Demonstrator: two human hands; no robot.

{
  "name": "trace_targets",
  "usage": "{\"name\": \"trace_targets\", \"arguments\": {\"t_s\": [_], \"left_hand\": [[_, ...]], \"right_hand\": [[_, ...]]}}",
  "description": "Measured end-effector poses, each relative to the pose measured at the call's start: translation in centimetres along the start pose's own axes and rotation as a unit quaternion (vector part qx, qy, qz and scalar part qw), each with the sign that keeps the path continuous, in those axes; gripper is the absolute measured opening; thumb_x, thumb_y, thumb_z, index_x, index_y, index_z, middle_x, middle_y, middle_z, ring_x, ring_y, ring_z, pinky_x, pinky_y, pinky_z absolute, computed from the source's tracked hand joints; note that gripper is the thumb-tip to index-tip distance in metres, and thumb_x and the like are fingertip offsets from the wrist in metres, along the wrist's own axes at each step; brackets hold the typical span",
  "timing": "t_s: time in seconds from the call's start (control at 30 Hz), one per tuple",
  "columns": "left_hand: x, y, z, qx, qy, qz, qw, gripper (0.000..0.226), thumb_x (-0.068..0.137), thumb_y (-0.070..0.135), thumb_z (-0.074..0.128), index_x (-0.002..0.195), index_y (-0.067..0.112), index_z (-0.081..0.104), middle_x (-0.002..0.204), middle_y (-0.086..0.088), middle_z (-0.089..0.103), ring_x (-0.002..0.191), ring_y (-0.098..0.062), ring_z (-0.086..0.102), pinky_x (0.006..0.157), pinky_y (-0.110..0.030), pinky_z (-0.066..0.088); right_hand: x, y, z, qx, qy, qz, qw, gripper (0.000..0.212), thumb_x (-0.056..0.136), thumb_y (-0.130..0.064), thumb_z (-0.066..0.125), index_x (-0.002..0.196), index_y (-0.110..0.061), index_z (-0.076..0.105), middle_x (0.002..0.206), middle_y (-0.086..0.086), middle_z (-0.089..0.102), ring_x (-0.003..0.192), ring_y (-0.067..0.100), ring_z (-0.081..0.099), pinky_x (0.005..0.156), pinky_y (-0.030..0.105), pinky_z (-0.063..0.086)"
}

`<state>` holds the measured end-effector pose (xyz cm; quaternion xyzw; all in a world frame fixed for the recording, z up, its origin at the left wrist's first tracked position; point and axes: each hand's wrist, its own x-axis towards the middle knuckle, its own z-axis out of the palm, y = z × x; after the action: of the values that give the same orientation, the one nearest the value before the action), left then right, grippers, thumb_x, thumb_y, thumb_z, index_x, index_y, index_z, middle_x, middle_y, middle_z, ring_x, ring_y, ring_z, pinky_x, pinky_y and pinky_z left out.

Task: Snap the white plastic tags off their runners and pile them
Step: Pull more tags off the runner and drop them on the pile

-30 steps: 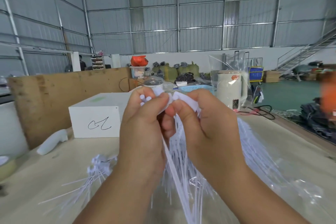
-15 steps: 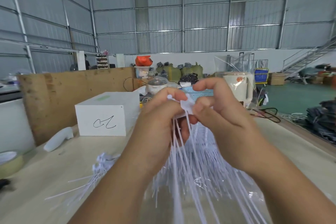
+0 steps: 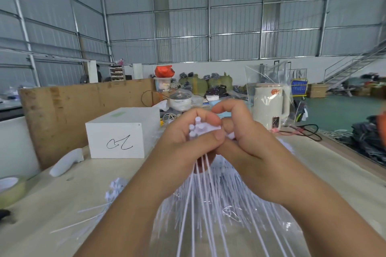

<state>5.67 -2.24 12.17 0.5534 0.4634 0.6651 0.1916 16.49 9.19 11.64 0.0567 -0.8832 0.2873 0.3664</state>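
Both hands raised together in front of the white box (image 3: 117, 131), touching at the fingertips. Left hand (image 3: 181, 144) curled round the heads of a bundle of white plastic tags (image 3: 197, 128), thumb pressed across the front, the small round heads poking up between thumb and index finger. Right hand (image 3: 248, 142) pinched on the same bundle from the other side, index finger hooked over the top. Thin white tails (image 3: 200, 204) hanging straight down from the grip and fanning out toward the table (image 3: 41, 204). More loose white tags spread beneath the hands on a sheet of clear plastic (image 3: 292, 227). A smaller pile of tags (image 3: 113, 191) lying on the table in front of the box, a few single tails sticking out from it. Just left of the box, a white handle-shaped tool (image 3: 66, 161) lying flat. Behind the box, a brown board (image 3: 62, 106) standing upright. Right of the box, past the hands, 1 cream kettle (image 3: 269, 106) wrapped in clear film. Far left of the box, a roll of tape (image 3: 11, 190) at the table edge.
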Motion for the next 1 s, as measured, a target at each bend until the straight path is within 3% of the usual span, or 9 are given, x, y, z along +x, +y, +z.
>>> {"name": "trace_targets", "arguments": {"t_s": [0.17, 0.3, 0.43, 0.53, 0.6, 0.7, 0.8, 0.9, 1.0], "left_hand": [[0.2, -0.3, -0.4, 0.021, 0.012, -0.009, 1.0, 0.023, 0.07, 0.009, 0.061, 0.078, 0.03, 0.068, 0.068, 0.0, 0.065, 0.051, -0.013, 0.054, 0.047, -0.021, 0.038], [0.3, -0.2, -0.3, 0.048, 0.066, 0.011, 0.997, 0.027, 0.069, 0.007, 0.056, 0.073, 0.031, 0.066, 0.054, 0.005, 0.057, 0.043, -0.01, 0.045, 0.043, -0.018, 0.034], [0.4, -0.1, -0.6, 0.073, 0.099, 0.017, 0.992, 0.026, 0.066, 0.008, 0.054, 0.073, 0.03, 0.065, 0.051, 0.004, 0.056, 0.042, -0.011, 0.043, 0.043, -0.018, 0.033], [0.2, 0.0, -0.5, 0.127, 0.055, 0.002, 0.99, 0.018, 0.072, 0.012, 0.063, 0.082, 0.027, 0.066, 0.048, 0.005, 0.055, 0.039, -0.011, 0.046, 0.04, -0.017, 0.035], [0.1, 0.2, -0.6, 0.12, 0.016, -0.015, 0.993, 0.012, 0.083, 0.015, 0.07, 0.087, 0.026, 0.067, 0.051, 0.002, 0.058, 0.039, -0.012, 0.048, 0.04, -0.017, 0.036], [0.0, 0.4, -0.8, 0.101, 0.023, -0.012, 0.995, 0.014, 0.089, 0.013, 0.068, 0.087, 0.027, 0.067, 0.052, -0.001, 0.059, 0.039, -0.012, 0.048, 0.04, -0.018, 0.037], [0.3, 0.3, -0.5, 0.061, 0.071, 0.022, 0.995, 0.011, 0.08, 0.019, 0.067, 0.081, 0.031, 0.067, 0.051, -0.002, 0.057, 0.04, -0.014, 0.046, 0.04, -0.019, 0.037], [0.4, 0.2, -0.3, 0.04, 0.11, 0.05, 0.992, 0.011, 0.078, 0.023, 0.064, 0.078, 0.033, 0.067, 0.049, 0.001, 0.054, 0.039, -0.012, 0.045, 0.04, -0.016, 0.035], [0.4, 0.3, -0.2, 0.027, 0.136, 0.073, 0.988, 0.012, 0.079, 0.022, 0.063, 0.078, 0.033, 0.068, 0.048, 0.003, 0.053, 0.04, -0.007, 0.047, 0.038, -0.015, 0.035]], "right_hand": [[-0.2, -0.4, -0.2, 0.069, -0.011, 0.016, 0.997, 0.032, 0.081, -0.031, 0.035, 0.112, -0.039, 0.037, 0.083, -0.005, 0.066, 0.076, 0.035, 0.06, 0.07, 0.063, 0.047], [-0.1, -0.5, -0.7, 0.011, -0.001, 0.047, 0.999, 0.023, 0.084, -0.035, 0.041, 0.106, -0.04, 0.045, 0.082, -0.004, 0.064, 0.067, 0.019, 0.054, 0.063, 0.046, 0.045], [0.0, -0.7, -1.8, -0.007, -0.029, 0.085, 0.996, 0.036, 0.085, -0.047, 0.053, 0.089, -0.012, 0.062, 0.084, 0.013, 0.061, 0.074, 0.031, 0.056, 0.069, 0.05, 0.046], [-0.1, -0.6, -2.2, 0.009, -0.092, 0.102, 0.99, 0.02, 0.095, -0.037, 0.058, 0.09, -0.02, 0.067, 0.089, 0.006, 0.069, 0.085, 0.035, 0.063, 0.08, 0.055, 0.048], [-0.1, -0.5, -2.4, 0.007, -0.099, 0.1, 0.99, 0.012, 0.095, -0.031, 0.06, 0.086, -0.028, 0.068, 0.088, -0.004, 0.071, 0.087, 0.025, 0.065, 0.085, 0.048, 0.051], [-0.1, -0.4, -2.3, 0.009, -0.066, 0.081, 0.994, 0.012, 0.093, -0.03, 0.063, 0.083, -0.025, 0.068, 0.084, -0.006, 0.07, 0.085, 0.016, 0.065, 0.082, 0.038, 0.05], [0.1, -0.6, -1.6, 0.016, -0.002, 0.059, 0.998, 0.017, 0.091, -0.035, 0.062, 0.08, -0.023, 0.067, 0.078, -0.004, 0.069, 0.079, 0.016, 0.063, 0.08, 0.036, 0.051], [0.3, -1.1, -0.3, 0.046, 0.051, 0.054, 0.996, 0.02, 0.086, -0.038, 0.059, 0.079, -0.02, 0.066, 0.077, -0.001, 0.069, 0.078, 0.022, 0.062, 0.076, 0.042, 0.051], [0.3, -1.4, 0.9, 0.067, 0.094, 0.051, 0.992, 0.017, 0.092, -0.03, 0.062, 0.077, -0.022, 0.065, 0.07, -0.011, 0.068, 0.071, 0.023, 0.057, 0.067, 0.033, 0.046]]}}
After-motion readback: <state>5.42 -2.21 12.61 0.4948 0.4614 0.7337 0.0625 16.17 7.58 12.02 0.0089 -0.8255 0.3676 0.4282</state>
